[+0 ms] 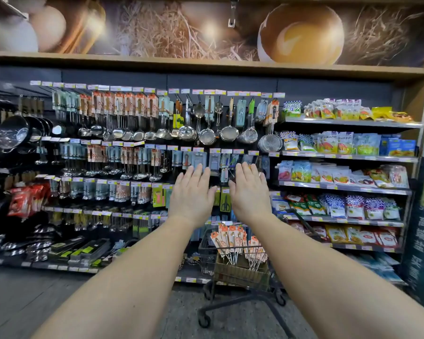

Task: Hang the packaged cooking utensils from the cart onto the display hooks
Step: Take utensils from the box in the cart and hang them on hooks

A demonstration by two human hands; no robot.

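Head camera view, looking forward and slightly down along two bare outstretched arms toward a shop wall of hanging kitchenware. Both hands are raised side by side at arm's length, backs toward the camera, fingers straight and spread, grasping nothing: the left hand [192,194] and the right hand [249,192] sit near each other with a narrow gap between them. Beyond them is a dark pegboard wall with rows of display hooks [142,94] carrying ladles, skimmers and strainers, many on orange-topped cards. Below the hands stands a small wheeled cart [240,272], and standing upright in it is a bundle of packaged cooking utensils [238,241] with the same orange-and-white card headers, their metal stems pointing down into a cardboard box. To the right, shelves hold bagged snack foods [338,143]. Judging from this, no package has been picked up yet, so the step in hand is to reach down into the cart. To do it well, take one card by its header, keep the punched hole clear of the fingers, and match it to the row of like orange-carded items on the upper left hooks; the other hand can steady the packages already hanging so the new one slides fully onto the peg.
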